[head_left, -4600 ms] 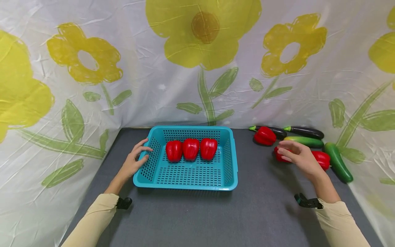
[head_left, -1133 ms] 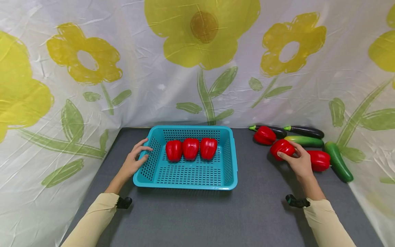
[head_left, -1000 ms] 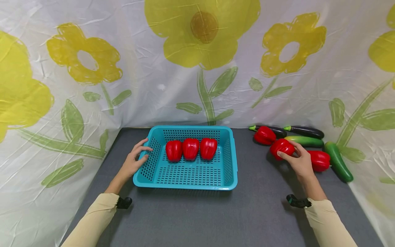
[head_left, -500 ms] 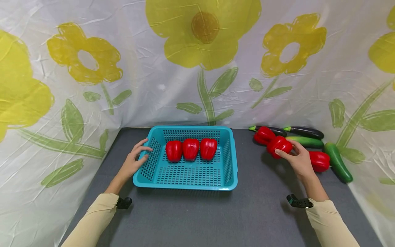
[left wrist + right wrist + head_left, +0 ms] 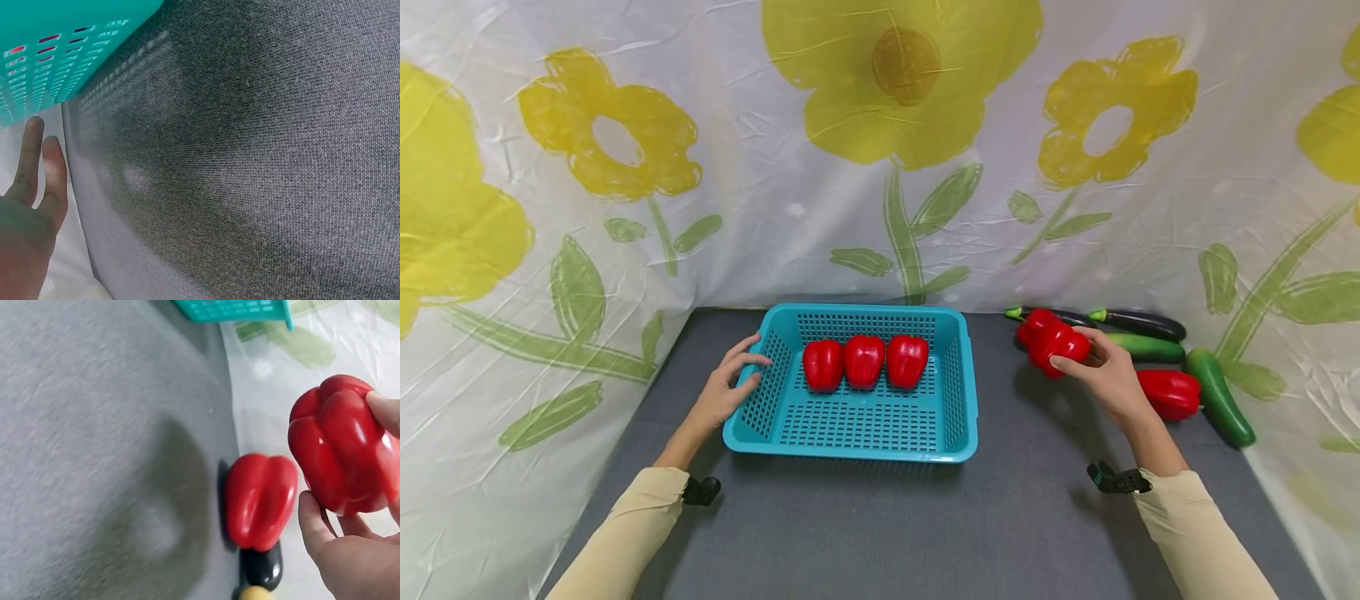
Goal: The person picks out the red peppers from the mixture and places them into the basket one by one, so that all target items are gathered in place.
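My right hand (image 5: 1108, 377) grips a red bell pepper (image 5: 344, 447) between thumb and fingers, raised above the dark table, its shadow below. In the head view it overlaps a second red bell pepper (image 5: 1034, 322) lying behind it. A third loose red pepper (image 5: 1170, 394) lies beside my right wrist. On the left, my left hand (image 5: 724, 385) rests with extended fingers at the left rim of a blue perforated basket (image 5: 850, 450). Inside the basket three red bell peppers (image 5: 864, 363) lie in a row toward the back.
Two eggplants (image 5: 1138, 322) lie along the table's back edge at the right. A green cucumber-like vegetable (image 5: 1150, 347) and a darker green one (image 5: 1219, 397) lie near them. A white cloth with yellow flowers (image 5: 906, 67) hangs behind the dark table (image 5: 880, 533).
My right hand reached down, took hold of a red bell pepper, lifted it and carried it left, over the rear pepper in the head view. The left hand and basket stayed in place.
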`<state>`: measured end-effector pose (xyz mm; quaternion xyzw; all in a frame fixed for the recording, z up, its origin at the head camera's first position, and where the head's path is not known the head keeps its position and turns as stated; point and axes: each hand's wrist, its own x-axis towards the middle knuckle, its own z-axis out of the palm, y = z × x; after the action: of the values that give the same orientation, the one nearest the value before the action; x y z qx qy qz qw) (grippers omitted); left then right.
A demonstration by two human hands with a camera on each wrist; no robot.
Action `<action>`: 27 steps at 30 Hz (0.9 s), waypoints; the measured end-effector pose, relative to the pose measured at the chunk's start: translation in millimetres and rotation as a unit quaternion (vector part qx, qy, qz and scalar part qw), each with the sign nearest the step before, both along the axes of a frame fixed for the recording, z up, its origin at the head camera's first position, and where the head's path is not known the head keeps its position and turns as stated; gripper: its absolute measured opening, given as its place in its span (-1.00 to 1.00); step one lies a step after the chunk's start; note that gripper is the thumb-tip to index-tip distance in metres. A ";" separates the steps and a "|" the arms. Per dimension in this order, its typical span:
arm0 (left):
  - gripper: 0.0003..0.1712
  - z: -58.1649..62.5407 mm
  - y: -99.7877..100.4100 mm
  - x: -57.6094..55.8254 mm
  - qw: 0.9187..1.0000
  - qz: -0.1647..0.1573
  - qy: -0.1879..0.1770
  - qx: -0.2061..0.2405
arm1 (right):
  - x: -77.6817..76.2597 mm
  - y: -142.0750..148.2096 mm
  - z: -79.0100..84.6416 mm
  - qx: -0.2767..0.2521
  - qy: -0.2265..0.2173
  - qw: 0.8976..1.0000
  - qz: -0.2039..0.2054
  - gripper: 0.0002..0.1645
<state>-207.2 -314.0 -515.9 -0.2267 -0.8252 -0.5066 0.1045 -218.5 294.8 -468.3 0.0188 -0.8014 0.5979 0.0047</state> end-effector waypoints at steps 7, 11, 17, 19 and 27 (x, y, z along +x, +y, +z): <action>-0.71 0.3 -0.2 0.1 1.000 0.001 -0.001 0.000 | -9.2 -16.4 14.4 -0.008 0.004 0.999 0.031 -0.26; -0.72 0.5 -0.3 0.1 1.000 0.002 -0.003 -0.001 | -15.3 -26.2 19.2 -0.011 0.012 0.999 0.043 -0.28; -0.70 1.9 0.2 0.1 1.000 0.001 -0.005 -0.001 | -23.9 -40.6 26.3 -0.013 0.023 0.998 0.054 -0.27; -0.70 2.2 0.5 0.4 1.000 0.001 -0.005 -0.001 | -26.8 -45.2 28.7 -0.011 0.022 0.998 0.057 -0.26; -0.71 0.8 -0.5 0.8 1.000 0.002 -0.004 -0.001 | -32.1 -69.5 48.1 -0.005 0.024 0.996 0.087 -0.28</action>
<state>-206.4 -314.6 -515.2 -0.2231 -0.8267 -0.5063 0.1019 -250.6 225.3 -420.2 0.1032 -0.7931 0.5996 -0.0281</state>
